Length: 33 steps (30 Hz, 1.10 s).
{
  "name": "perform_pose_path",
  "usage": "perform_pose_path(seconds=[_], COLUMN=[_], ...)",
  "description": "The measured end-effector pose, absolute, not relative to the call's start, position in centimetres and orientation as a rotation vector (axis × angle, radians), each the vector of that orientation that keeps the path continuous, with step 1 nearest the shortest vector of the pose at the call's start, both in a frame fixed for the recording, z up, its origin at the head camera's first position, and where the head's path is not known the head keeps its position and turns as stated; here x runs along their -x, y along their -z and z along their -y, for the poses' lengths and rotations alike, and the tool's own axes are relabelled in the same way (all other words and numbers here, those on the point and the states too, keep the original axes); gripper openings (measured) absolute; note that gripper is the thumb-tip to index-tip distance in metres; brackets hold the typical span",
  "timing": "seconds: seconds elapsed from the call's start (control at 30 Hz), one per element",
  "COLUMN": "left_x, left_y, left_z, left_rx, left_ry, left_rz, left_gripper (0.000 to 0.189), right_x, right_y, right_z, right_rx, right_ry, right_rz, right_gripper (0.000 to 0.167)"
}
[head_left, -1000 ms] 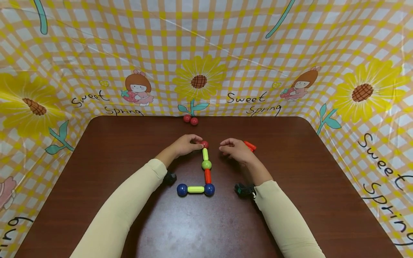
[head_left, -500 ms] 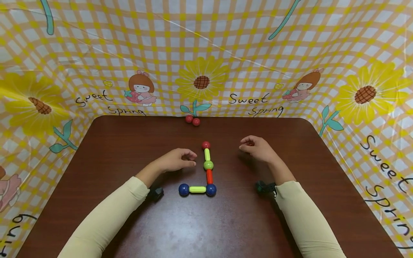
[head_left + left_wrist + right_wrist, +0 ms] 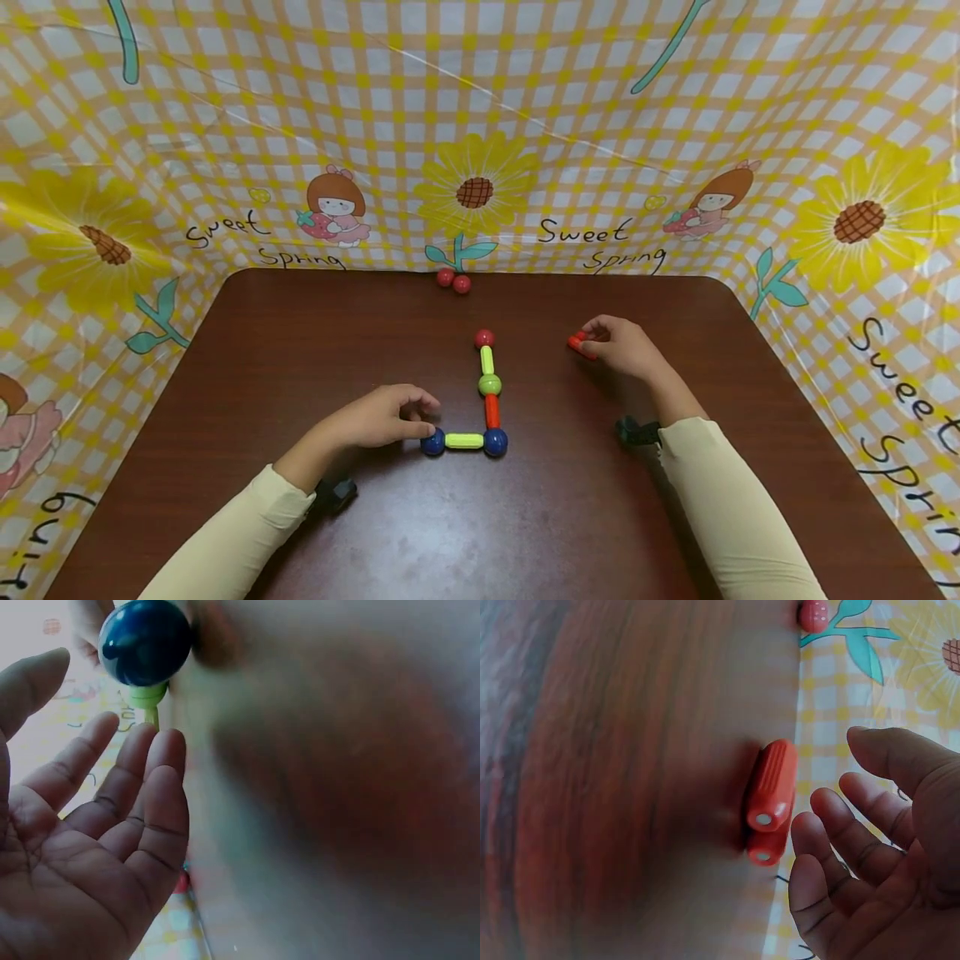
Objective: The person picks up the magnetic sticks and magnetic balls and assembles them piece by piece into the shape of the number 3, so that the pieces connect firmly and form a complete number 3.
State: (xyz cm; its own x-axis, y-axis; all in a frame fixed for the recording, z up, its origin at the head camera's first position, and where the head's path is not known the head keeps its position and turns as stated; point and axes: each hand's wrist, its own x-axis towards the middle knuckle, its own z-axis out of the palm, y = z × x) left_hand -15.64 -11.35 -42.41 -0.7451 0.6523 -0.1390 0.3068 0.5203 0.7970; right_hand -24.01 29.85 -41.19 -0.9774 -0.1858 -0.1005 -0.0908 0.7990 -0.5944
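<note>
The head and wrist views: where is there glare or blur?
Head view: pale glare on the near part of the table; left wrist view: dim, the right side badly blurred, small glints on the blue ball; right wrist view: the table smeared at left, the red rods sharper.

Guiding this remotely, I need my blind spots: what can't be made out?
Two red ribbed plastic-looking rods: head view, partly covered by the right hand.
Right hand: left wrist view, cut off by the top edge.
Shiny dark-blue ball: head view, upper edge covered by the thumb of the left hand.
Yellow-green piece behind that ball: left wrist view, ball hides part; rod or ball is unclear.
Brown wood-grain tabletop: right wrist view, detail lost to blur.
</note>
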Motion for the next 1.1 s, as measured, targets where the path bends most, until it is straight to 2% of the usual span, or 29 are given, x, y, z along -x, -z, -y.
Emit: perform_pose_path(seconds=[0.73, 1.1], left_x=[14.3, 14.1], left_y=[43.5, 43.9], left_z=[11.1, 10.8], left_rx=[-0.715, -0.733], left_ry=[-1.175, -1.183], left_rz=[-2.298, -2.315], left_gripper=[0.021, 0.022], right_x=[24.0, 23.9], right_y=[42.5, 42.5], right_z=[-29.5, -29.0], right_rx=[0.377, 0.414], right_ry=[0.747, 0.678], right_rz=[-2.953, -2.975], right_gripper=[0.021, 0.02])
